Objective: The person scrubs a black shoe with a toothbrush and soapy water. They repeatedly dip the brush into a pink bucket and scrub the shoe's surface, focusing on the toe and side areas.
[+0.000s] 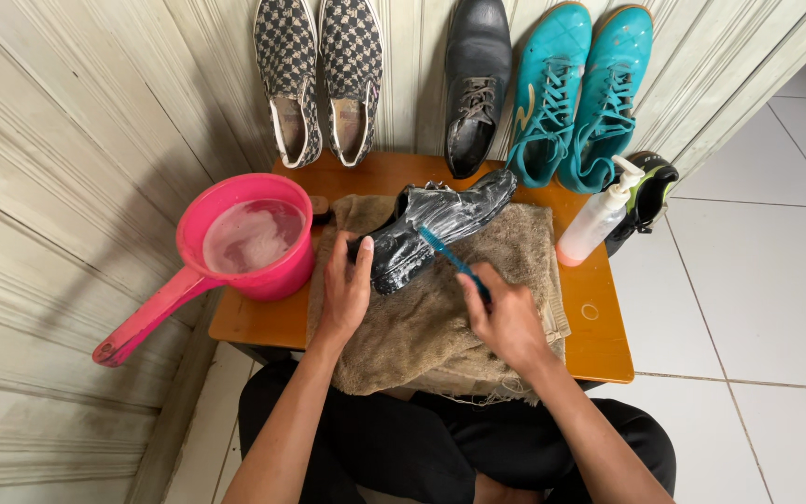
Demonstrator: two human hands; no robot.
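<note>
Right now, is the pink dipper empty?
No. The pink dipper on the small wooden table holds cloudy, soapy-looking water, left of the wet black shoe.

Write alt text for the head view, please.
A right hand scrubs a soapy black leather shoe with a blue toothbrush while the left hand steadies it on a brown towel. A pink plastic dipper of sudsy water sits left.

Low orange-brown wooden table (599, 347) stood on white tiled floor (776, 280). Directly on it: brown towel (422, 327) across the middle, pink dipper (254, 245) of soapy water at left, clear pump bottle (597, 217) at right. Checkered slip-ons (319, 79), black lace-up shoe (476, 89), teal football boots (582, 93) stood along the back edge, propped on the wall.
</note>
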